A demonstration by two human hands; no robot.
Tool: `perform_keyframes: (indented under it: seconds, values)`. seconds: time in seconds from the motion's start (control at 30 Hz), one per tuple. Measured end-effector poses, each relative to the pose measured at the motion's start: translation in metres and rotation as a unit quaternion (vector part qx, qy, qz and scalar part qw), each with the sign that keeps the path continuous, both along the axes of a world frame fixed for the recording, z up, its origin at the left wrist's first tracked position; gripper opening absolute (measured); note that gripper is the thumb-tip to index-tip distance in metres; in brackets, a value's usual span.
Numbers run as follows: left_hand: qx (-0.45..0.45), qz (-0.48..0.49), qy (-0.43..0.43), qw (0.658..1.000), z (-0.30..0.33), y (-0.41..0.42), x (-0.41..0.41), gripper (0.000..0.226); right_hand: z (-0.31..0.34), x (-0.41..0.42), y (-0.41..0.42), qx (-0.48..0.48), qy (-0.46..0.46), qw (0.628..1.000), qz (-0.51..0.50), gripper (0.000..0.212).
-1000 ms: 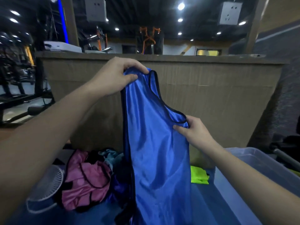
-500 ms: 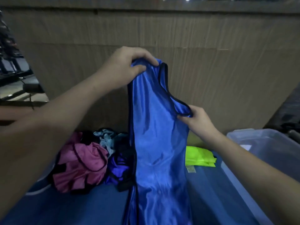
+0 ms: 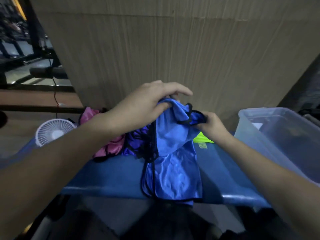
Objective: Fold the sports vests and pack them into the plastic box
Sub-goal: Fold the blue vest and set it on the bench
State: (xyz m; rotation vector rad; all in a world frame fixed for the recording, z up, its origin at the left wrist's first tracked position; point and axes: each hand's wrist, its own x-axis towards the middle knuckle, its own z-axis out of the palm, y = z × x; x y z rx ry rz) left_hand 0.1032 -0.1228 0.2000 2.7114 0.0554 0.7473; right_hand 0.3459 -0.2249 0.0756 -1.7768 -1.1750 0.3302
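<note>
A shiny blue sports vest with black trim droops from both hands onto the blue table, its hem hanging over the near edge. My left hand grips its top strap, thumb and fingers curled around the cloth. My right hand pinches the other strap at the armhole. The clear plastic box stands at the right. A pile of pink and purple vests lies behind my left arm. A folded yellow-green vest peeks out behind the blue one.
A small white fan sits at the table's left end. A tall cardboard wall stands right behind the table. Dark gym equipment fills the far left.
Both hands have come down and closer together, so the vest that hung full length now slumps onto the table. The camera has tilted downward.
</note>
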Motion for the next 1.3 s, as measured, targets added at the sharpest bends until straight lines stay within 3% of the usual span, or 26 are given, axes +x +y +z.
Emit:
perform_keyframes:
  seconds: [0.13,0.27,0.4,0.47,0.57,0.67,0.77,1.03,1.2,1.3]
  values:
    - [-0.006,-0.009,0.015,1.000,-0.019,-0.005,-0.007,0.050,-0.013,-0.007,-0.007,-0.023,0.007,0.999,-0.030,0.039]
    - [-0.018,0.027,-0.002,0.999,-0.010,0.014,0.002,0.044,-0.014,0.000,0.003,-0.026,0.101,0.992,-0.069,0.024]
    - [-0.032,0.046,-0.038,0.998,0.011,0.034,0.020,0.041,-0.010,-0.005,0.008,-0.066,-0.024,0.976,-0.208,0.039]
    - [-0.038,0.041,-0.047,0.997,0.018,0.041,0.029,0.041,-0.017,-0.024,-0.004,-0.047,0.053,0.984,-0.164,0.036]
    - [-0.018,0.034,-0.062,0.997,0.028,0.046,0.039,0.041,-0.037,-0.042,-0.020,-0.078,0.203,0.975,0.036,0.029]
    - [-0.002,0.035,-0.072,0.997,0.040,0.049,0.044,0.040,-0.055,-0.035,-0.018,-0.137,0.229,0.953,0.147,0.012]
    - [0.000,0.043,-0.083,0.996,0.052,0.057,0.043,0.040,-0.061,-0.012,-0.012,-0.098,0.314,0.935,0.133,0.023]
    - [0.017,0.056,-0.112,0.992,0.074,0.073,0.045,0.040,-0.055,0.030,0.008,-0.052,0.501,0.842,0.195,0.051]
    - [-0.002,0.047,-0.094,0.994,0.050,0.066,0.043,0.041,-0.053,0.048,0.009,-0.095,0.481,0.859,0.148,0.048]
    - [0.001,0.031,-0.073,0.997,0.020,0.054,0.039,0.041,-0.065,0.050,-0.004,-0.127,0.485,0.859,0.104,0.062]
